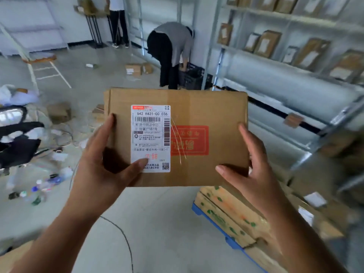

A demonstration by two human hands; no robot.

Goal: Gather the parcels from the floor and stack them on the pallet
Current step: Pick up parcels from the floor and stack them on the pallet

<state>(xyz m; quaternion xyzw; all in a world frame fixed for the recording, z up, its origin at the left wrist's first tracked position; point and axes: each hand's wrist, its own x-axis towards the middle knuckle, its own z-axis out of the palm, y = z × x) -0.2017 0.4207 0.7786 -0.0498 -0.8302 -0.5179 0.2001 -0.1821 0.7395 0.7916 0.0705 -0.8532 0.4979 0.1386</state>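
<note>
between two bare hands, lifted clear of the floor, one flat cardboard parcel (177, 136) is held with its top face toward the camera; the left hand (102, 170) clamps the parcel's left edge, fingers up the side and thumb pressed onto the white shipping label (150, 137); the right hand (246, 174) clamps the right edge, thumb lying across the near corner of the top face; both hands are closed on the parcel, neither one free. gripping opposite edges probably keeps the wide, thin box level and steady while it is carried — and leaves the label readable.

below the right-hand grip and a little toward the body lies a blue pallet (208, 213); on it sit printed cartons (226, 211), at least two, though blur hides the rest of the stack; the parcel hangs above and just beside that stack, so it seems about to be set down there.

beyond the grip, a few small boxes (136, 69) remain on the floor — two or three far off, perhaps two more nearer behind the left hand; out past the left hand lies a heap of bags and bottles (25, 146). out past the right hand stand metal shelves (275, 46) lined with parcels, too blurred to count; two other people are in view, one bent over a dark crate (192, 75).
</note>
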